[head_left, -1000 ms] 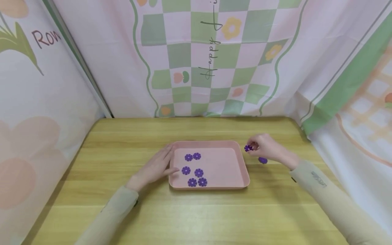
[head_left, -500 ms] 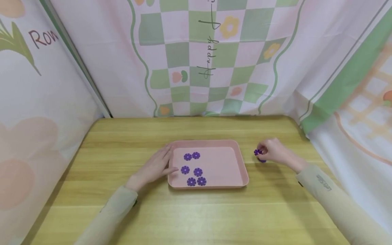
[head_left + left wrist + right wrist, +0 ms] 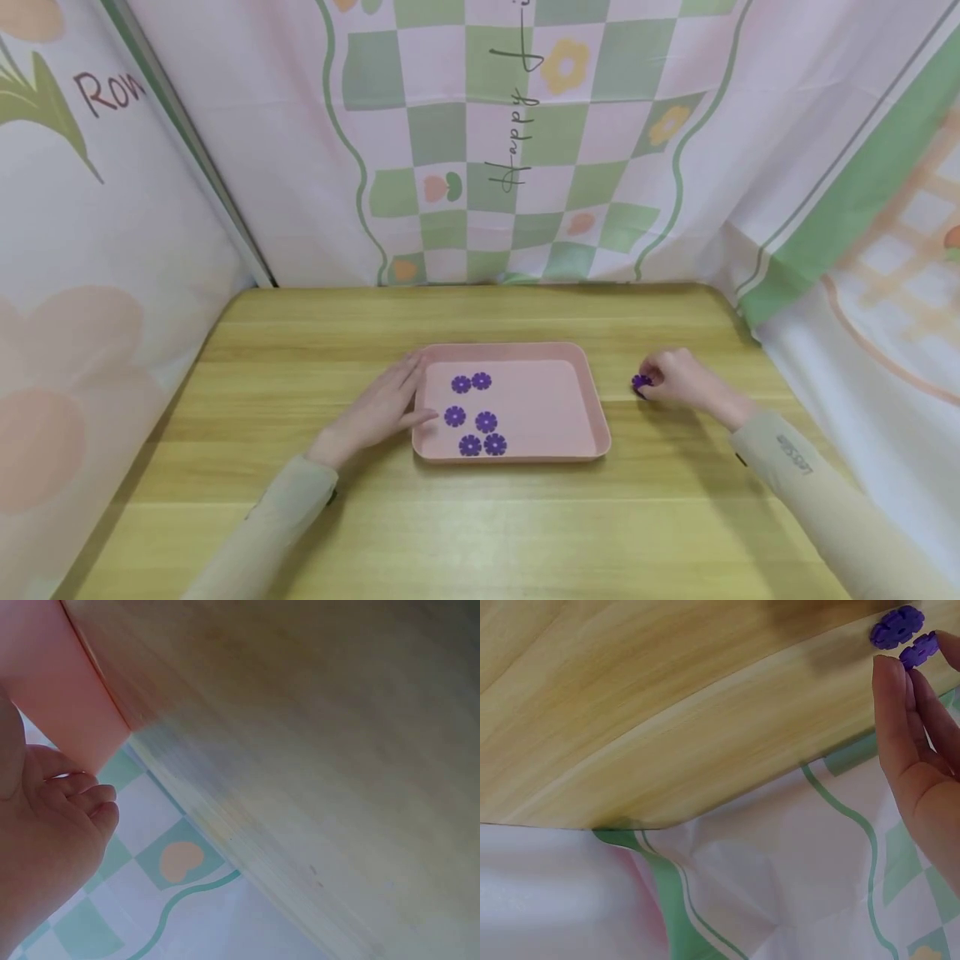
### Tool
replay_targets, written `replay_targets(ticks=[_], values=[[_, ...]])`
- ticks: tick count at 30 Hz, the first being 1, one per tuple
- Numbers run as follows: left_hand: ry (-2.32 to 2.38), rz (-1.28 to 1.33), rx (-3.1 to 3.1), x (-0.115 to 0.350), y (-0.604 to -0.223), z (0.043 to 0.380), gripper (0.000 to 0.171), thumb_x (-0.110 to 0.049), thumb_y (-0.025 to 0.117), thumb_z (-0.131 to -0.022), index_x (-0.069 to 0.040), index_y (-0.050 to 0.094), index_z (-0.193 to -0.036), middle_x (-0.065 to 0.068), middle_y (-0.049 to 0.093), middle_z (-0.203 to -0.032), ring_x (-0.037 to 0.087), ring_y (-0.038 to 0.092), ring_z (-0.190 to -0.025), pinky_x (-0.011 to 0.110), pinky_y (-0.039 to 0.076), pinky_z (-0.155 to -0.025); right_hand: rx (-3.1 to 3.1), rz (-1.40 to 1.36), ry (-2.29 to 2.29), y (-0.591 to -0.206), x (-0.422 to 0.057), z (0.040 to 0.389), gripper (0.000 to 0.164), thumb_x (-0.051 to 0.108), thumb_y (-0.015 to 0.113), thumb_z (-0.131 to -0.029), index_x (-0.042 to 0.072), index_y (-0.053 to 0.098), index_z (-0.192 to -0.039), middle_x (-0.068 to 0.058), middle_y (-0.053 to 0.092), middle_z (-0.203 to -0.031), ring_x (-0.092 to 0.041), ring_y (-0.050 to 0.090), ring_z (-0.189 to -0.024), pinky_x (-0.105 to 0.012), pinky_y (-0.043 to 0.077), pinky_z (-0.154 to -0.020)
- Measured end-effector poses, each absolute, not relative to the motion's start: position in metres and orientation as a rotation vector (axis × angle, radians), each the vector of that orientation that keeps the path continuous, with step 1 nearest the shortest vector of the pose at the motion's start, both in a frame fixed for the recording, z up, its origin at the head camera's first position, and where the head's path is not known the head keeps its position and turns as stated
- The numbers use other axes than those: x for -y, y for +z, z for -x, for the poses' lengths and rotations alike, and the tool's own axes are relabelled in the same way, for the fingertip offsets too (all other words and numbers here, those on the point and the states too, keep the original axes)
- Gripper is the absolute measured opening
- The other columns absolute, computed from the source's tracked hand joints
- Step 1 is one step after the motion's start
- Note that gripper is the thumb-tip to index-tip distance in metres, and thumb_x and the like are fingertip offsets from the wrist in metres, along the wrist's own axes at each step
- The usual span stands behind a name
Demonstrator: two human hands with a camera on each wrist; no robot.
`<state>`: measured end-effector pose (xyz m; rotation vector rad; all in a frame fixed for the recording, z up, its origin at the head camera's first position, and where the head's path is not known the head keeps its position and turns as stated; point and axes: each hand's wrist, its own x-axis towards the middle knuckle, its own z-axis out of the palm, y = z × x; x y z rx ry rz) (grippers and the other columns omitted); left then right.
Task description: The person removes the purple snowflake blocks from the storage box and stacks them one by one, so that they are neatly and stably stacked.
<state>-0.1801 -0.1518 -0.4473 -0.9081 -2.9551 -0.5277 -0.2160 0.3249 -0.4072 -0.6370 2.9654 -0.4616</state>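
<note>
In the head view, my left hand (image 3: 375, 412) lies with straight fingers along the left wall of a pink tray (image 3: 540, 408); its thumb reaches over the rim. Several purple notched plastic discs (image 3: 486, 422) lie flat on the tray's left half. To the right of the tray, my right hand (image 3: 678, 382) pinches another purple disc (image 3: 919, 651) between thumb and fingertips. The right wrist view shows a second disc (image 3: 896, 628) on the table right beside the held one; in the head view the two overlap, partly hidden by the fingers.
The wooden table (image 3: 510, 533) ends at a checked cloth (image 3: 517, 133) hanging behind it. Printed cloths also hang at the left (image 3: 82, 350) and right (image 3: 862, 317) sides. Pale sleeves cover both forearms.
My right hand has moved right and slightly nearer, from beside the tray's rim to the disc on the table, still pinching its disc. The left hand stays on the tray.
</note>
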Motion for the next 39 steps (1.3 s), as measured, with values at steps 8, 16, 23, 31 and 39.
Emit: replay_targets(ticks=[8,16,23,31,39], values=[[-0.521,0.909,2.957,0.1527,-0.4473,0.1798,0.092,-0.053,0.058,-0.095,0.005,0.019,-0.155,0.025,0.019,-0.163,0.040,0.023,-0.152,0.054,0.024,-0.125,-2.961,0.647,-0.456,-0.4123,-0.3291,0.2153,0.021,0.010,0.079,-0.077,-0.005,0.072,-0.089,-0.013,0.073,-0.079,-0.018,0.067,-0.070,-0.036,0.062,-0.066],[-0.535,0.910,2.948,0.1528,-0.4472,0.1791,0.091,-0.050,0.060,-0.095,0.006,0.020,-0.154,0.026,0.020,-0.163,0.040,0.023,-0.152,0.055,0.024,-0.125,-2.947,0.646,-0.468,-0.4146,-0.3287,0.2151,0.020,0.009,0.078,-0.079,-0.006,0.071,-0.089,-0.014,0.074,-0.081,-0.019,0.069,-0.071,-0.035,0.063,-0.066],[-0.536,0.906,2.949,0.1532,-0.4468,0.1790,0.091,-0.052,0.059,-0.095,0.005,0.020,-0.155,0.025,0.020,-0.163,0.039,0.024,-0.152,0.054,0.024,-0.125,-2.952,0.669,-0.452,-0.4145,-0.3291,0.2146,0.018,0.008,0.078,-0.079,-0.005,0.071,-0.089,-0.013,0.073,-0.080,-0.018,0.068,-0.071,-0.035,0.062,-0.066],[-0.538,0.910,2.946,0.1529,-0.4474,0.1793,0.091,-0.051,0.060,-0.095,0.005,0.021,-0.154,0.025,0.020,-0.163,0.040,0.024,-0.151,0.054,0.025,-0.125,-2.943,0.671,-0.459,-0.4148,-0.3296,0.2140,0.018,0.007,0.078,-0.079,-0.006,0.071,-0.090,-0.015,0.073,-0.081,-0.019,0.068,-0.072,-0.036,0.062,-0.067],[-0.533,0.917,2.946,0.1532,-0.4487,0.1802,0.091,-0.053,0.058,-0.095,0.005,0.020,-0.154,0.025,0.020,-0.163,0.039,0.024,-0.152,0.054,0.025,-0.125,-2.943,0.681,-0.460,-0.4151,-0.3299,0.2139,0.017,0.007,0.077,-0.080,-0.005,0.071,-0.090,-0.014,0.074,-0.083,-0.020,0.068,-0.073,-0.037,0.062,-0.068]])
